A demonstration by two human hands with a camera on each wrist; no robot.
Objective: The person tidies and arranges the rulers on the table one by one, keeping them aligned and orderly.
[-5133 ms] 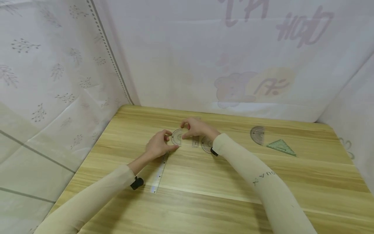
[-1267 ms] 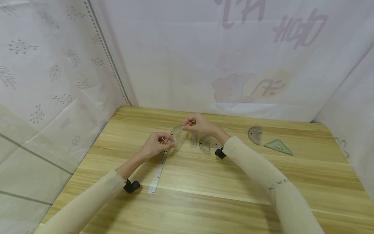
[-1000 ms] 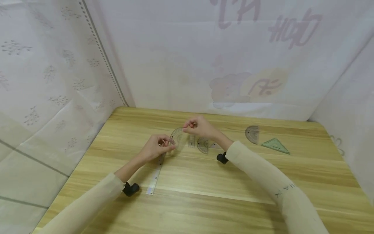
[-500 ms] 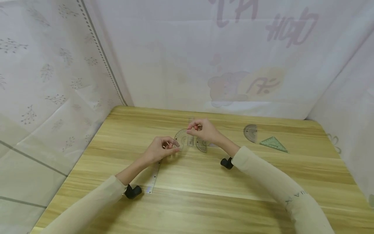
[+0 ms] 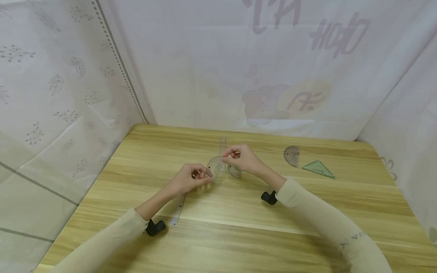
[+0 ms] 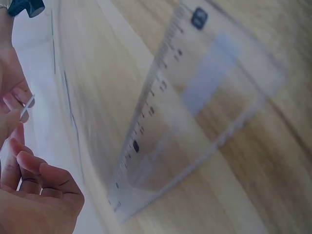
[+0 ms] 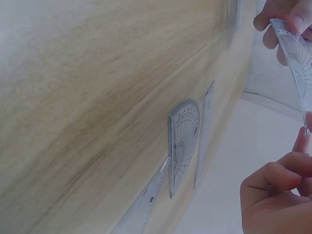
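Both hands hold a clear protractor [image 5: 213, 165] above the table, in front of me. My left hand [image 5: 189, 179] pinches its lower left edge between thumb and fingers. At its upper right edge, my right hand [image 5: 244, 157] pinches it the same way. The right wrist view shows this protractor [image 7: 298, 63] seen at a slant, a hand at each end. In the head view it overlaps a clear ruler [image 5: 223, 143] on the table. A second protractor [image 5: 235, 172] lies partly hidden under the right hand. Below the left hand lies another clear ruler [image 5: 178, 213].
Farther right on the wooden table [image 5: 225, 242] lie a third protractor [image 5: 292, 156] and a green set square [image 5: 319, 169]. A clear piece with a toothed edge [image 7: 144, 207] shows in the right wrist view. Fabric walls [image 5: 191, 76] enclose the back and sides.
The protractor, low at the table five seconds ago, is now held up by both hands. Over the last second both hands have carried it right and nearer to me, overlapping the upper ruler.
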